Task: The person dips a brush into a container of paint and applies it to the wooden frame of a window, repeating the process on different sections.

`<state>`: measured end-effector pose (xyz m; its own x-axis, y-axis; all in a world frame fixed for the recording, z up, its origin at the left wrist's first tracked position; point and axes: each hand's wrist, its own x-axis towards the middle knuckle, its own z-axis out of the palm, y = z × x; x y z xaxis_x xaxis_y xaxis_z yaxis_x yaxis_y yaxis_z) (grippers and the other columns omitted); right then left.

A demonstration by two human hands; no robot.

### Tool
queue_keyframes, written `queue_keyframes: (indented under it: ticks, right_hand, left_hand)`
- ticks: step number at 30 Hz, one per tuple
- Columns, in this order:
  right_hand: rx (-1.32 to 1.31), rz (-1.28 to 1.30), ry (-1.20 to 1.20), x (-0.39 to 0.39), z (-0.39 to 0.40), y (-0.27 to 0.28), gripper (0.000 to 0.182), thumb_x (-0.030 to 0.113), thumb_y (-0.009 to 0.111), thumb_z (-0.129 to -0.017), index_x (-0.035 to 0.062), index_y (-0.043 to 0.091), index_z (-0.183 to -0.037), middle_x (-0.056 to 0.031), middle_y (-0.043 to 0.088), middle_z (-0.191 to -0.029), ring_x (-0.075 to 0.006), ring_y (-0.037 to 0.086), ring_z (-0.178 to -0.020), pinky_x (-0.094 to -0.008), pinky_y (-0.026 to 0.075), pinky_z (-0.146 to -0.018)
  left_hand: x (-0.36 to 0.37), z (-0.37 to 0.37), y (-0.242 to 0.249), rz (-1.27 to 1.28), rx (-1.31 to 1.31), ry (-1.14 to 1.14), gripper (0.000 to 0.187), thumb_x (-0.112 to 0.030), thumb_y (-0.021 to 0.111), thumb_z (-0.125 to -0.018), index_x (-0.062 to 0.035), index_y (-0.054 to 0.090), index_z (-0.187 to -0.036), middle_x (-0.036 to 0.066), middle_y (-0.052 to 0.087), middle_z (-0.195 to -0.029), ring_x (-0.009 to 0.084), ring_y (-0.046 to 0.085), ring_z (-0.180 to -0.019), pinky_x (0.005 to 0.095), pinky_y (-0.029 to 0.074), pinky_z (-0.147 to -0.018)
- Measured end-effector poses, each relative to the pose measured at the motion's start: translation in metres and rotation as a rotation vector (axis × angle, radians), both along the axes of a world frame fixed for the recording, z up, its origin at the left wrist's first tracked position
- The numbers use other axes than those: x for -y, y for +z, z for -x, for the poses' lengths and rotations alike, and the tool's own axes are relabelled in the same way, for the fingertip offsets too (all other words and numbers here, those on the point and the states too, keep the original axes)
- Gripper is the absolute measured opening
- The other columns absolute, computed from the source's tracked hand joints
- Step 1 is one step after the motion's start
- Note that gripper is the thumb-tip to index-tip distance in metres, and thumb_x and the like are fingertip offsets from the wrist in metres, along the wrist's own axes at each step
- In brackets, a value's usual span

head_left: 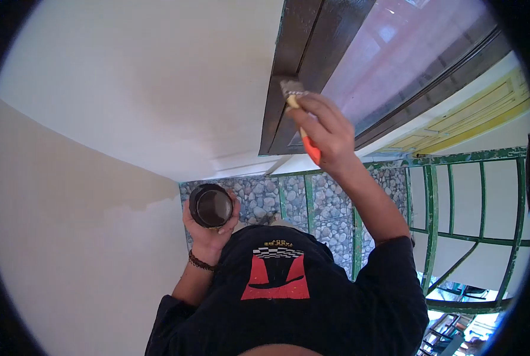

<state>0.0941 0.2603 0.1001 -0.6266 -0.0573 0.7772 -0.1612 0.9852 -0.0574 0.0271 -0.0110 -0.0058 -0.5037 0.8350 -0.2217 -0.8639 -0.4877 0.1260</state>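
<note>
My right hand (327, 127) is closed round a paintbrush (310, 147) with an orange-tipped handle. The brush's bristles rest at the dark brown window frame (280, 110), near its lower left corner; whether they press on it is hard to tell. Lower down, my left hand (211, 228) cups a round dark container (212, 206) from beneath, fingers wrapped about its sides. Its open top faces up and shows dark brown liquid inside. The frame's brown surface looks glossy in places, and pinkish glass (389, 65) fills its middle.
Green metal railing (431, 225) runs along the right, with green bars (309, 199) over the pebble-patterned floor (330, 202). A cream wall (158, 77) stands at the left, beige (69, 207) lower down. Yellow panelling (467, 118) lies beyond the window.
</note>
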Motion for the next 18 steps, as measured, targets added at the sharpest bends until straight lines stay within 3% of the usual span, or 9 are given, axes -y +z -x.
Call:
queue_keyframes:
  ticks: [6, 14, 18]
  right_hand:
    - [-0.273, -0.158, -0.044, 0.005, -0.002, -0.014, 0.033, 0.005, 0.066, -0.061, 0.0035, 0.068, -0.094, -0.0145, 0.064, -0.102, -0.0332, 0.063, -0.098, -0.0384, 0.055, -0.079]
    - [0.116, 0.026, -0.046, 0.006, 0.0, -0.15, 0.034, 0.004, 0.065, -0.063, 0.0046, 0.064, -0.096, -0.014, 0.06, -0.106, -0.0315, 0.059, -0.106, -0.0373, 0.055, -0.081]
    - [0.319, 0.153, -0.045, 0.013, -0.008, -0.18, 0.031, 0.006, 0.065, -0.066, 0.0049, 0.065, -0.097, -0.0132, 0.061, -0.107, -0.0316, 0.059, -0.104, -0.0378, 0.054, -0.08]
  left_hand:
    - [0.001, -0.009, -0.005, 0.035, -0.004, 0.065, 0.053, -0.05, 0.045, -0.088, -0.005, 0.056, -0.113, 0.02, 0.057, -0.103, 0.0291, 0.047, -0.079, 0.0238, 0.035, -0.036]
    - [0.007, -0.026, -0.016, -0.003, 0.043, 0.092, 0.055, -0.052, 0.045, -0.088, -0.005, 0.056, -0.114, 0.02, 0.057, -0.105, 0.0285, 0.047, -0.079, 0.0233, 0.035, -0.037]
    - [0.014, -0.038, -0.025, 0.051, 0.066, 0.102, 0.055, -0.052, 0.046, -0.088, -0.0053, 0.056, -0.115, 0.02, 0.056, -0.105, 0.0284, 0.046, -0.079, 0.0236, 0.036, -0.038]
